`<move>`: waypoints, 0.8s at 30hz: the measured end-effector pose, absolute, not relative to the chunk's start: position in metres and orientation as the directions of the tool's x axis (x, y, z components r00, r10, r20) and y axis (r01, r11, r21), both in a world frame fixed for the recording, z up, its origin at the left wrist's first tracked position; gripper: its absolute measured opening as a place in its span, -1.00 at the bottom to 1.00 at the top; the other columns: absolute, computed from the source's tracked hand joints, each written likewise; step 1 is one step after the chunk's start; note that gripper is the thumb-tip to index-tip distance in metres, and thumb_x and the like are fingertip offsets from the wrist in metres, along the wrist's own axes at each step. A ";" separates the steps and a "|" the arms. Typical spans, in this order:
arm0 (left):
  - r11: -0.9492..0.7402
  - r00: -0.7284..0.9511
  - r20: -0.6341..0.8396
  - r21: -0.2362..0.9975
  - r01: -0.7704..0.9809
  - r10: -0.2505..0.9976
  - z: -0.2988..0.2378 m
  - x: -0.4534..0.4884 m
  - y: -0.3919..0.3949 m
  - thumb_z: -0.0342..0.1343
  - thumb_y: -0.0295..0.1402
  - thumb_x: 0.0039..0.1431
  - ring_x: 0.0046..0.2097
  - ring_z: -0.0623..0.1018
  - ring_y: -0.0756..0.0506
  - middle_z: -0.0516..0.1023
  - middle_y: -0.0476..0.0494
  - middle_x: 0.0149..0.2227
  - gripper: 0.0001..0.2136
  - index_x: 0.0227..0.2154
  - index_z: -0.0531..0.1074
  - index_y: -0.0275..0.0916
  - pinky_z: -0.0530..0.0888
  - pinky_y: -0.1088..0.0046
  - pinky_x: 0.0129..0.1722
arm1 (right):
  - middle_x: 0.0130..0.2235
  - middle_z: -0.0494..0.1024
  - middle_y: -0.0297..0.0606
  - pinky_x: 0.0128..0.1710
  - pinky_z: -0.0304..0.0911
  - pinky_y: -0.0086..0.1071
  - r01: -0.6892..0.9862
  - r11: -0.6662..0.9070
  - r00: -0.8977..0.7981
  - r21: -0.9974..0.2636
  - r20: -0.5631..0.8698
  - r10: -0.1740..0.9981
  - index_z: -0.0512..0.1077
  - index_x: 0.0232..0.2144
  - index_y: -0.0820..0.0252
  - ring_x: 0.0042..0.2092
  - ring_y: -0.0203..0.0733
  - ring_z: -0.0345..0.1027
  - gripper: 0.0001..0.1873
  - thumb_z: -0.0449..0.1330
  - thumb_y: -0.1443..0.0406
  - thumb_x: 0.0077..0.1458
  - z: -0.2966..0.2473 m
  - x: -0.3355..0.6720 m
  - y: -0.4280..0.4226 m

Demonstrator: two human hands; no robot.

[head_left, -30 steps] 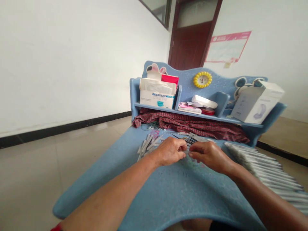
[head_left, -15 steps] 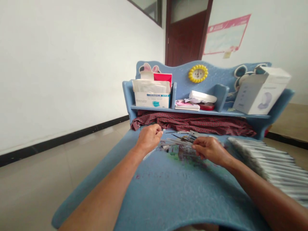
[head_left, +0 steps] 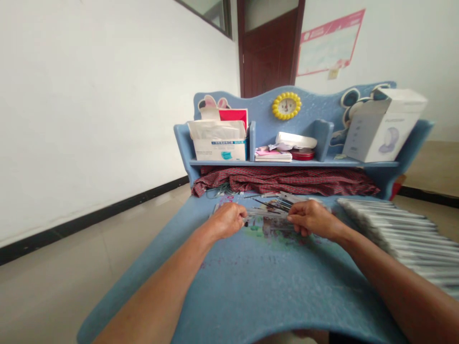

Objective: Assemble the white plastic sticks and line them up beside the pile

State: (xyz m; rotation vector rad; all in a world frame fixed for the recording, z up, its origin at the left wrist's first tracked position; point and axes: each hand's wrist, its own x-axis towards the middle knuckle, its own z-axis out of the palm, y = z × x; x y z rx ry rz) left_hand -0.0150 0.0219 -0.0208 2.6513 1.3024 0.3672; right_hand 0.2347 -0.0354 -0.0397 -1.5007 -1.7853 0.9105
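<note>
My left hand (head_left: pixel 229 220) is closed in a pinch over the middle of the blue table (head_left: pixel 251 282). What it holds, if anything, is too small to make out. Opposite it, my right hand (head_left: pixel 311 217) grips several thin dark sticks (head_left: pixel 270 206), which point up and left from its fingers. Their exact kind does not show. Thin translucent strips (head_left: pixel 265 213) lie between the two hands; I cannot tell whether either hand touches them. Under and behind the hands is a worn coloured picture (head_left: pixel 267 228) on the tabletop.
Rows of silvery-white rods (head_left: pixel 405 239) lie at the right. Along the back runs a bunched red checked cloth (head_left: pixel 287 180). The shelf above carries a mask box (head_left: pixel 220 148), papers (head_left: pixel 272 155), a red round tin (head_left: pixel 303 155) and a tall white box (head_left: pixel 387 126).
My left hand has come down and slightly right, nearer the strips. My right hand keeps its grip on the dark sticks, almost in place. The view has shifted slightly.
</note>
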 end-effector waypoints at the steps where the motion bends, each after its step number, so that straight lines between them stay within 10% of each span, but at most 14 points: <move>1: -0.604 0.584 0.155 0.237 0.761 0.797 -0.022 -0.016 0.023 0.00 -0.54 -0.11 -0.45 0.43 -0.01 0.47 0.03 -0.56 -0.81 -0.49 0.50 -0.21 0.29 0.56 -0.42 | -0.63 0.41 -0.36 -0.69 0.10 -0.53 0.555 0.112 -0.160 -0.824 0.027 0.987 0.37 -0.50 0.25 -0.66 -0.39 0.24 -0.83 0.11 0.23 -0.04 -0.041 0.235 -0.035; 24: -0.576 0.561 0.165 0.059 0.816 0.811 -0.031 -0.010 0.023 0.00 -0.38 0.05 -0.31 0.46 -0.14 0.44 -0.14 -0.41 -0.88 -0.47 0.44 -0.22 0.30 0.38 -0.27 | -0.64 0.37 -0.38 -0.69 0.08 -0.53 0.668 0.115 -0.118 -0.736 0.048 0.992 0.36 -0.51 0.22 -0.67 -0.39 0.21 -0.85 0.07 0.26 -0.02 -0.044 0.228 -0.036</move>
